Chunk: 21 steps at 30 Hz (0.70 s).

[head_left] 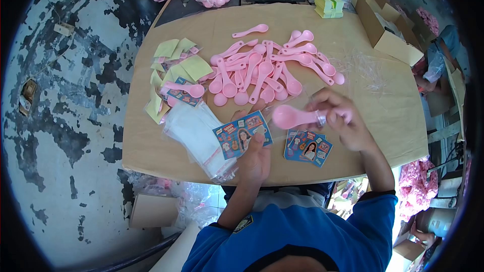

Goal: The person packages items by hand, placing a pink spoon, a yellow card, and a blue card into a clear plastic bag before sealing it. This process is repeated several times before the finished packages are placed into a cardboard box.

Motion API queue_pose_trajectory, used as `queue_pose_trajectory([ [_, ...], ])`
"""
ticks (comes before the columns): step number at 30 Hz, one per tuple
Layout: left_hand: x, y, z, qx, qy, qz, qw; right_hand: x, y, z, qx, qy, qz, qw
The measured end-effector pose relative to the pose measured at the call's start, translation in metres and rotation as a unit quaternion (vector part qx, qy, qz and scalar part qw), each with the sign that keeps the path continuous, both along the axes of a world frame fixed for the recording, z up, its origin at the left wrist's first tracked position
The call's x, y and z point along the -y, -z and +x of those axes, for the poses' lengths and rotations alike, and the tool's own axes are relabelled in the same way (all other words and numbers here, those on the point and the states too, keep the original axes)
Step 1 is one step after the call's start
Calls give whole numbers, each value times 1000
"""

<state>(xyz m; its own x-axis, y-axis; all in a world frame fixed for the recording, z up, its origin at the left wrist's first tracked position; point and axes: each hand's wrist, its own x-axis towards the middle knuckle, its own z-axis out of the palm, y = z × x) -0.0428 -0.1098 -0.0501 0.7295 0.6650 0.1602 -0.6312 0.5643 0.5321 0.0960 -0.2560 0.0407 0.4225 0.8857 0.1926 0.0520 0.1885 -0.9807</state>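
My left hand (pixel 253 160) is closed on a blue printed card (pixel 243 135), thumb across its face, above the near part of the table. In my right hand (pixel 344 122) is a pink spoon (pixel 291 117), its bowl toward the card and clear plastic glinting around its handle. Below the spoon lie several more blue cards (pixel 308 148). A stack of clear plastic bags (pixel 194 136) rests to the left of my left hand. Beyond both hands spreads a heap of pink spoons (pixel 254 68).
Packets with yellow cards (pixel 194 67) and a pink spoon lie at the left of the brown-covered table (pixel 151 156). Clear plastic strips (pixel 368 73) are scattered at right. An open cardboard box (pixel 385 25) and yellow card bundles (pixel 328 6) stand at the back right.
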Motion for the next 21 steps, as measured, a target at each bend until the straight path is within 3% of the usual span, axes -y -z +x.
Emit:
queue_pose_trajectory([
  [3, 8, -1, 2, -16, 47, -39, 998, -12, 4, -13, 85, 21, 1, 996],
  [4, 11, -5, 3, -11, 77, -51, 996, -11, 7, -11, 164, 42, -2, 986],
  [7, 16, 8, 4, 32, 145, -78, 986, 9, -18, -9, 238, 94, -36, 966],
  [10, 9, 0, 4, 57, 155, -39, 985, 51, -40, -1, 242, 299, 109, 917],
  [11, 5, -6, 2, 58, 150, -15, 987, 55, -43, 2, 278, 320, 129, 897],
  [14, -2, -14, -2, -53, 14, 158, 986, 56, -46, 2, 387, 360, 93, 844],
  [16, -4, -12, -4, -64, -33, 275, 959, 38, -46, -1, 431, 291, -48, 853],
  [17, -6, -12, -3, -66, -55, 335, 938, 30, -46, -3, 447, 255, -116, 850],
  [20, -1, -28, -7, -124, -71, 552, 822, 27, -49, -16, 420, 324, -70, 845],
  [21, 3, -32, -7, -135, -69, 582, 799, 24, -46, -19, 410, 293, -69, 861],
])
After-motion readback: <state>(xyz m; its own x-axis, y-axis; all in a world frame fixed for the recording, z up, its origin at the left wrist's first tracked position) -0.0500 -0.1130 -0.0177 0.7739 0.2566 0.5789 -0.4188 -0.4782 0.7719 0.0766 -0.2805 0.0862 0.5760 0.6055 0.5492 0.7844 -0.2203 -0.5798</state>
